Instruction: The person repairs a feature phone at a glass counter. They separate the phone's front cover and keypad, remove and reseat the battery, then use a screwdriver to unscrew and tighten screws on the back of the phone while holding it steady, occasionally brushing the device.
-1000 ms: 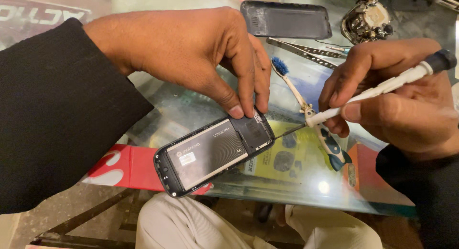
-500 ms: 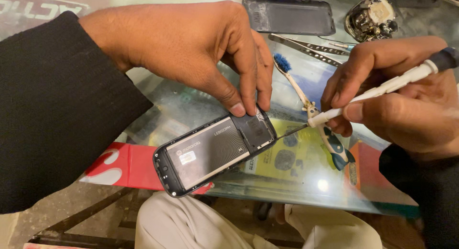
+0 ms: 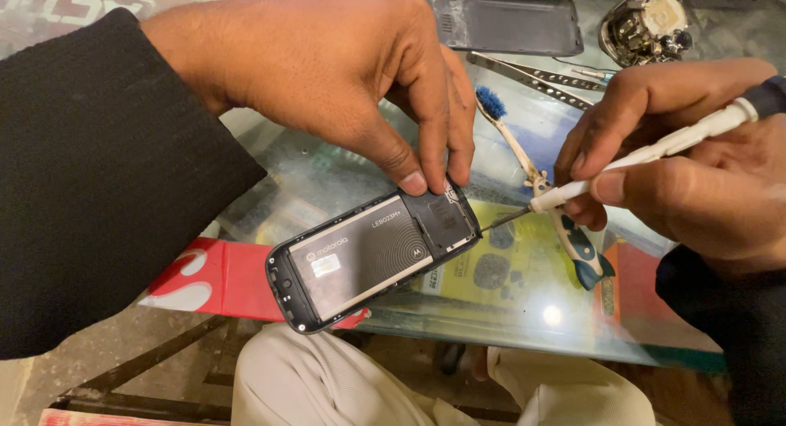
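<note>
Little has shifted in 1 second: the screwdriver point(image 3: 655, 152) tip stays at the phone's upper edge. Left hand point(image 3: 327, 74) pinches the opened phone point(image 3: 372, 258) by 2 fingertips over the glass table point(image 3: 270, 180); right hand point(image 3: 688, 164) grips the driver. The back cover point(image 3: 503, 21) already lies removed beyond; the battery remains seated, a toothbrush point(image 3: 524, 160) alongside.

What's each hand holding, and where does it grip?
The left hand pinches the opened phone at its top end. The right hand grips the white screwdriver along its shaft, near the tip.
</note>
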